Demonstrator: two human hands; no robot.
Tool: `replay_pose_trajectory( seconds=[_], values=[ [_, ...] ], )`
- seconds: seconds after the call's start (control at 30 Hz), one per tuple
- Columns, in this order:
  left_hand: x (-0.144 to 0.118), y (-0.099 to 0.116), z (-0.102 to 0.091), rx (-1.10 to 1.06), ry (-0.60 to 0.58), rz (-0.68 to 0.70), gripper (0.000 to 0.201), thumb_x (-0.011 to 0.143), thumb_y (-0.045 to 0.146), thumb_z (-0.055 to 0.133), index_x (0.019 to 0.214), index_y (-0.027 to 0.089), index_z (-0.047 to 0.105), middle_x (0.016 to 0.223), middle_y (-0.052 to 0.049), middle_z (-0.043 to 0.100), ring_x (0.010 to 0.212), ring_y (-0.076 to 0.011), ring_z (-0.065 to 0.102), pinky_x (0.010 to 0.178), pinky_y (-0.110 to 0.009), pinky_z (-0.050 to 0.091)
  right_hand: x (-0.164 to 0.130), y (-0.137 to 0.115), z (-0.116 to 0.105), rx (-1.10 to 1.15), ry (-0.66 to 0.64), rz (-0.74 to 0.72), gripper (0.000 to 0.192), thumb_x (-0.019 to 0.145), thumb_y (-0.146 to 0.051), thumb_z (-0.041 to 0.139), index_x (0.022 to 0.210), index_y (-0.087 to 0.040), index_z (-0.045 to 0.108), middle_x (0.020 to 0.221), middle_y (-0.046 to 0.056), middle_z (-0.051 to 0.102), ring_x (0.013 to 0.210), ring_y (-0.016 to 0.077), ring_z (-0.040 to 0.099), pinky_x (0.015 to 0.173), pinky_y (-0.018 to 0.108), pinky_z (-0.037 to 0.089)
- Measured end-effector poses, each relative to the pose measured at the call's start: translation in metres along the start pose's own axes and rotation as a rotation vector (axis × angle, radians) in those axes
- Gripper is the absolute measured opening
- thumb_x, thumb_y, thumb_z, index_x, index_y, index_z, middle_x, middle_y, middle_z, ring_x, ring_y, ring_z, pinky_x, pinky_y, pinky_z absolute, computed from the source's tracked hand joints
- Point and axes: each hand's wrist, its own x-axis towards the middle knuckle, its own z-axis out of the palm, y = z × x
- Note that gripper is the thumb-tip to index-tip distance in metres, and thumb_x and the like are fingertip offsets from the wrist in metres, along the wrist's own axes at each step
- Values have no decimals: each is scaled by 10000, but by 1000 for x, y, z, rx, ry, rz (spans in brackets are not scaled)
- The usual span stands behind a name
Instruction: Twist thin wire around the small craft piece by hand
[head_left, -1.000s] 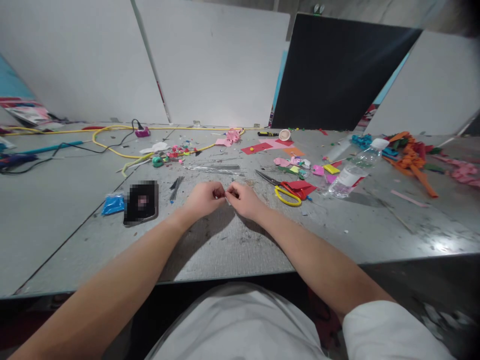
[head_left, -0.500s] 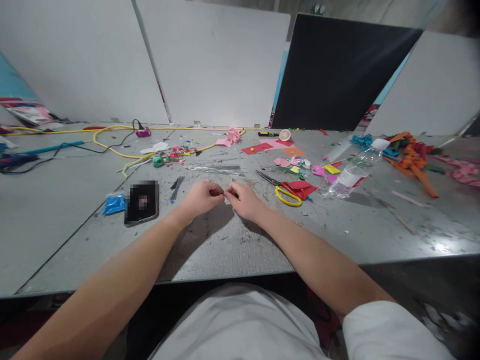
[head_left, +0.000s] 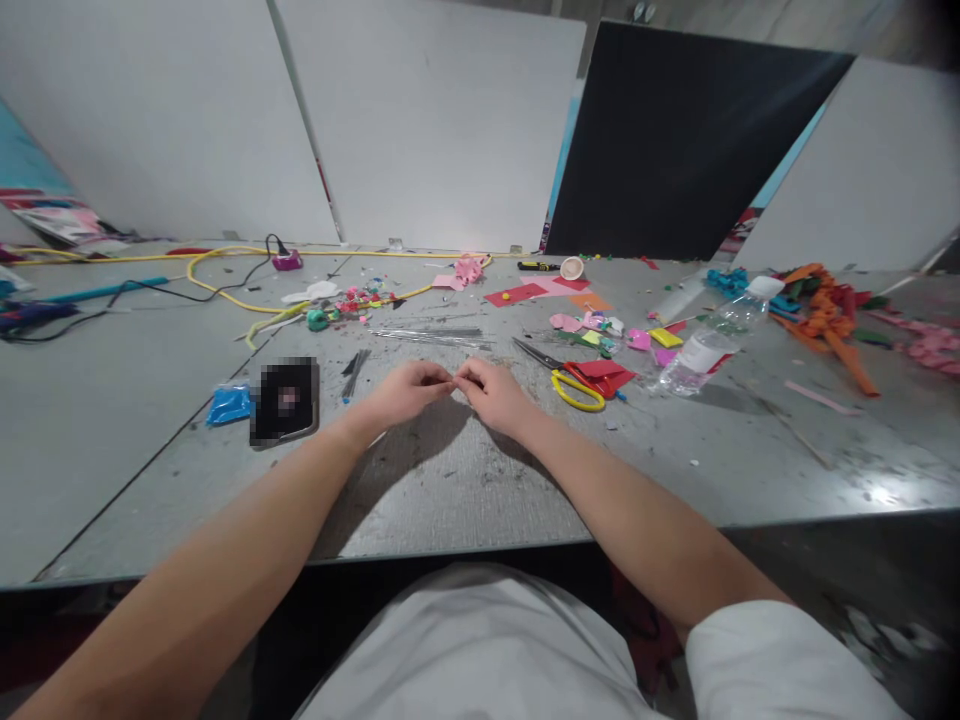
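Over the grey table, my left hand and my right hand meet fingertip to fingertip. Both are closed in a pinch; whatever lies between the fingertips is too small to name. Just beyond them are thin silver wires. Scissors with yellow and red handles lie to the right of my right hand, beside red paper. Left of my left hand are a few short dark wire pieces, a black phone-like device with a blurred screen, and a blue packet.
A clear plastic bottle stands at the right, near orange crafted strips. A yellow cable runs along the back left by a magenta plug block. Pink and red paper lies at the back. White and black panels close off the rear.
My hands keep their pinch, the fingertips a touch farther right. The view has shifted very slightly. Nothing on the table has visibly moved.
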Motion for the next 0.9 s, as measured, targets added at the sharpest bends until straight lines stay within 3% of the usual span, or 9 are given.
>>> replay_pose_trajectory(
  seconds=[0.4, 0.7, 0.9],
  values=[
    [0, -8, -8, -159, -143, -30, 290, 866, 484, 756, 868, 199, 704, 747, 1, 661, 677, -154, 587, 619, -279, 453, -3, -1, 0, 20, -25, -18, 170, 1008, -328, 617, 869, -231, 635, 701, -33, 564, 698, 170, 492, 709, 310, 348],
    [-3, -9, -18, -293, -334, -55, 397, 814, 567, 866, 880, 212, 700, 787, 15, 649, 718, -147, 633, 691, -284, 554, -4, -6, 0, 14, -77, -57, 169, 1002, -329, 633, 873, -231, 680, 715, -20, 583, 734, 183, 516, 733, 315, 370],
    [-3, -7, -25, -223, -410, 4, 379, 833, 559, 843, 831, 220, 674, 748, 14, 625, 709, -151, 603, 643, -262, 518, -7, -11, -1, 39, -129, -99, 176, 1016, -337, 628, 887, -240, 699, 729, -8, 605, 789, 201, 570, 763, 318, 392]
  ],
)
